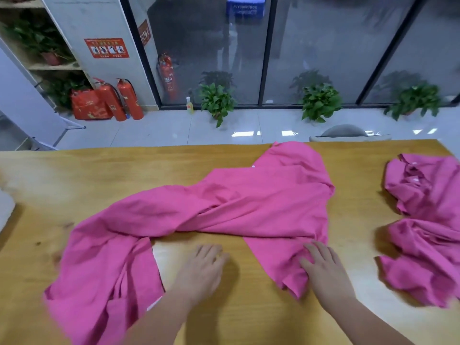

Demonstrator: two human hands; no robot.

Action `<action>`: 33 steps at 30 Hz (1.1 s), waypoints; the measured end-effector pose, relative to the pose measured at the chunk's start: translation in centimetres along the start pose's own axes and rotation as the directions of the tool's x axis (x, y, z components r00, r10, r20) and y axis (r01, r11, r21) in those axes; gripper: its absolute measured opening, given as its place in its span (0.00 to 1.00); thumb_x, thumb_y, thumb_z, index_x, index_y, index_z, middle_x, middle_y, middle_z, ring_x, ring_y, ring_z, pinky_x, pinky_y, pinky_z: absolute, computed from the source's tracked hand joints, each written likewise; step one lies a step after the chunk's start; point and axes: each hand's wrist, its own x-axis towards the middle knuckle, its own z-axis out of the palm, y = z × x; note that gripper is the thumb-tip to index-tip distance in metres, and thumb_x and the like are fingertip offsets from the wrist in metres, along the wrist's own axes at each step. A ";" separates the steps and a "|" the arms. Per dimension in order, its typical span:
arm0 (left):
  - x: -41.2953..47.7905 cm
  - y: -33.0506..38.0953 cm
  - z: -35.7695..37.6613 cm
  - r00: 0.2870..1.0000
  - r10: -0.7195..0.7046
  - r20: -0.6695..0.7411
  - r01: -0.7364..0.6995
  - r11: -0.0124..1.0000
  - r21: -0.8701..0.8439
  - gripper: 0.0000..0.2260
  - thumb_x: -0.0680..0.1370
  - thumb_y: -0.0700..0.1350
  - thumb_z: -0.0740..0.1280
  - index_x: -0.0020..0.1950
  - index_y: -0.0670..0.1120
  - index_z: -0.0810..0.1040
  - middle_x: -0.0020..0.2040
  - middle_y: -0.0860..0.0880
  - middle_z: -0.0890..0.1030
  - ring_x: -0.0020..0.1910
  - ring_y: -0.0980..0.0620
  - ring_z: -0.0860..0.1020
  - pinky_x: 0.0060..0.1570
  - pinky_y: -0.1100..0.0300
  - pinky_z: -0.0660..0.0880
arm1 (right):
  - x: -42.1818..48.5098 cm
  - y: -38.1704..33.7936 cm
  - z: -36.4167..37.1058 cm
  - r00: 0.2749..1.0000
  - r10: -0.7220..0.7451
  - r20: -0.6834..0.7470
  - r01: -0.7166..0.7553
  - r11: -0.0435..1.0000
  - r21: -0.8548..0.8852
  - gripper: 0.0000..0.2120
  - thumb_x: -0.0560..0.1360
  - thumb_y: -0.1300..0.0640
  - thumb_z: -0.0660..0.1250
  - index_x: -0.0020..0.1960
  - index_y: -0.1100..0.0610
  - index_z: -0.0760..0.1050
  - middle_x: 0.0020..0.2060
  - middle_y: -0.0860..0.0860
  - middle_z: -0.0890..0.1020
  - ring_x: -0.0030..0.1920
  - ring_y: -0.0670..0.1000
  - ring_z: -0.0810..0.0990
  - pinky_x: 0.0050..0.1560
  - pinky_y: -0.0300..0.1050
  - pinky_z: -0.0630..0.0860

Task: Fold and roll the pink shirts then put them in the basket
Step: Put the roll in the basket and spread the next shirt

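Here's the big twisted pink cotton shirt (249, 207), sprawled across the yellow wooden table (74, 175) and nowhere near flat. The job now looks like untwisting it: pin one end, draw the other out, and smooth the body before any fold. The right hand (323, 267) lies flat on the shirt's near right flap, fingers spread, gripping nothing. The left hand (204, 267) rests with relaxed fingers on bare wood in the gap between the shirt's two near flaps. A crumpled heap of more pink shirts (428, 220) waits far right. No basket in view.
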 end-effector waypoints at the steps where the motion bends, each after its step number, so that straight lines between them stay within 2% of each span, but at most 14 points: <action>1: 0.8 2.4 0.6 0.996 0.079 0.046 -0.077 0.996 -0.048 0.26 0.73 0.54 0.69 0.72 0.55 0.74 0.70 0.50 0.75 0.68 0.44 0.75 0.69 0.48 0.73 | -0.9 0.3 0.1 0.999 0.035 -0.003 -0.035 0.999 0.013 0.18 0.72 0.53 0.57 0.52 0.47 0.84 0.71 0.58 0.77 0.73 0.64 0.72 0.71 0.61 0.68; 4: 3.2 8.3 1.2 0.962 0.203 0.181 -0.186 0.977 -0.103 0.36 0.78 0.62 0.64 0.83 0.54 0.59 0.83 0.52 0.63 0.82 0.46 0.60 0.79 0.48 0.56 | -3.3 1.8 0.1 0.990 0.106 -0.091 -0.101 0.994 0.051 0.13 0.73 0.58 0.68 0.54 0.46 0.82 0.73 0.58 0.75 0.74 0.65 0.70 0.69 0.61 0.73; 7: 4.7 11.9 1.2 0.927 0.219 0.304 -0.196 0.975 -0.104 0.37 0.81 0.63 0.63 0.86 0.53 0.52 0.85 0.51 0.59 0.84 0.46 0.55 0.82 0.47 0.48 | -5.1 3.4 -0.5 0.983 0.123 -0.133 -0.108 0.987 0.116 0.15 0.70 0.59 0.75 0.54 0.46 0.82 0.71 0.58 0.76 0.73 0.65 0.71 0.67 0.61 0.76; 9: 5.2 13.4 1.0 0.927 0.217 0.307 -0.207 0.976 -0.064 0.36 0.81 0.63 0.63 0.85 0.51 0.56 0.81 0.49 0.66 0.81 0.45 0.61 0.82 0.46 0.51 | -6.2 4.4 -1.0 0.976 0.114 -0.186 -0.088 0.986 0.144 0.13 0.70 0.60 0.75 0.51 0.47 0.80 0.71 0.58 0.76 0.73 0.64 0.71 0.66 0.61 0.76; 11: 5.3 14.5 1.0 0.925 0.251 0.286 -0.252 0.967 -0.033 0.32 0.81 0.64 0.62 0.81 0.51 0.64 0.72 0.47 0.75 0.72 0.44 0.71 0.77 0.45 0.61 | -7.2 5.6 -0.8 0.969 0.123 -0.212 -0.087 0.982 0.169 0.13 0.71 0.60 0.75 0.52 0.48 0.78 0.72 0.57 0.74 0.73 0.63 0.71 0.66 0.61 0.75; 13: 4.9 15.6 1.3 0.927 0.264 0.268 -0.281 0.959 0.028 0.30 0.79 0.67 0.62 0.75 0.52 0.71 0.63 0.48 0.79 0.63 0.42 0.76 0.67 0.44 0.71 | -8.2 6.6 0.2 0.969 0.182 -0.167 -0.145 0.967 0.212 0.20 0.72 0.61 0.75 0.60 0.46 0.79 0.74 0.55 0.72 0.72 0.62 0.71 0.64 0.60 0.77; 15: 4.4 16.9 1.4 0.943 0.207 0.261 -0.232 0.970 0.068 0.30 0.77 0.70 0.60 0.70 0.52 0.74 0.59 0.46 0.79 0.59 0.41 0.77 0.61 0.42 0.74 | -9.4 7.8 1.6 0.965 0.255 -0.068 -0.230 0.939 0.254 0.27 0.73 0.59 0.75 0.69 0.43 0.76 0.74 0.53 0.72 0.71 0.61 0.72 0.61 0.59 0.79; 18: 3.9 19.4 1.3 0.971 0.095 0.221 -0.108 0.993 0.048 0.32 0.78 0.72 0.56 0.72 0.52 0.73 0.62 0.44 0.78 0.59 0.40 0.76 0.61 0.41 0.74 | -10.7 9.7 3.6 0.959 0.280 0.040 -0.280 0.921 0.272 0.24 0.72 0.55 0.76 0.67 0.43 0.78 0.70 0.50 0.76 0.68 0.59 0.76 0.60 0.59 0.79; 21: 4.2 21.9 0.9 0.986 0.061 0.156 -0.051 0.997 -0.063 0.30 0.81 0.69 0.55 0.76 0.53 0.71 0.71 0.49 0.75 0.68 0.44 0.74 0.68 0.46 0.72 | -11.6 11.2 4.3 0.966 0.255 0.041 -0.256 0.930 0.262 0.24 0.71 0.55 0.77 0.65 0.43 0.79 0.70 0.50 0.77 0.69 0.58 0.76 0.62 0.58 0.79; 25: 5.7 26.0 0.5 0.958 0.060 0.281 -0.009 0.984 -0.178 0.30 0.82 0.67 0.55 0.82 0.55 0.60 0.80 0.54 0.64 0.79 0.50 0.62 0.76 0.49 0.65 | -11.9 13.5 4.3 0.968 0.249 0.015 -0.246 0.941 0.235 0.30 0.72 0.52 0.74 0.72 0.41 0.72 0.80 0.53 0.66 0.79 0.61 0.64 0.75 0.62 0.68; 27: 6.5 28.3 1.0 0.951 -0.020 0.307 0.070 0.986 -0.152 0.31 0.82 0.67 0.56 0.81 0.55 0.59 0.79 0.54 0.64 0.78 0.48 0.61 0.76 0.46 0.65 | -11.8 15.4 4.5 0.972 0.224 0.069 -0.234 0.953 0.192 0.32 0.77 0.46 0.70 0.79 0.41 0.64 0.85 0.54 0.55 0.83 0.63 0.53 0.80 0.64 0.58; 29: 7.2 30.3 1.5 0.941 -0.138 0.310 0.175 0.980 -0.095 0.30 0.81 0.68 0.57 0.79 0.55 0.63 0.76 0.53 0.67 0.75 0.46 0.63 0.73 0.45 0.67 | -11.9 18.0 4.9 0.966 0.206 0.154 -0.230 0.961 0.156 0.34 0.82 0.38 0.60 0.84 0.41 0.52 0.86 0.53 0.44 0.84 0.63 0.43 0.82 0.64 0.50; 31: 7.8 31.9 2.0 0.926 -0.236 0.293 0.254 0.967 -0.023 0.29 0.79 0.69 0.58 0.74 0.54 0.66 0.72 0.51 0.70 0.71 0.46 0.67 0.68 0.46 0.70 | -12.4 21.1 5.8 0.949 0.231 0.215 -0.267 0.950 0.160 0.37 0.83 0.32 0.52 0.86 0.43 0.44 0.86 0.51 0.43 0.85 0.60 0.43 0.82 0.64 0.49; 33: 8.2 33.1 2.2 0.917 -0.302 0.261 0.305 0.952 0.030 0.28 0.78 0.70 0.60 0.70 0.54 0.68 0.69 0.51 0.71 0.67 0.45 0.70 0.63 0.46 0.73 | -13.3 24.7 7.0 0.938 0.250 0.238 -0.291 0.944 0.156 0.38 0.81 0.29 0.46 0.86 0.43 0.43 0.86 0.49 0.45 0.85 0.57 0.46 0.82 0.62 0.51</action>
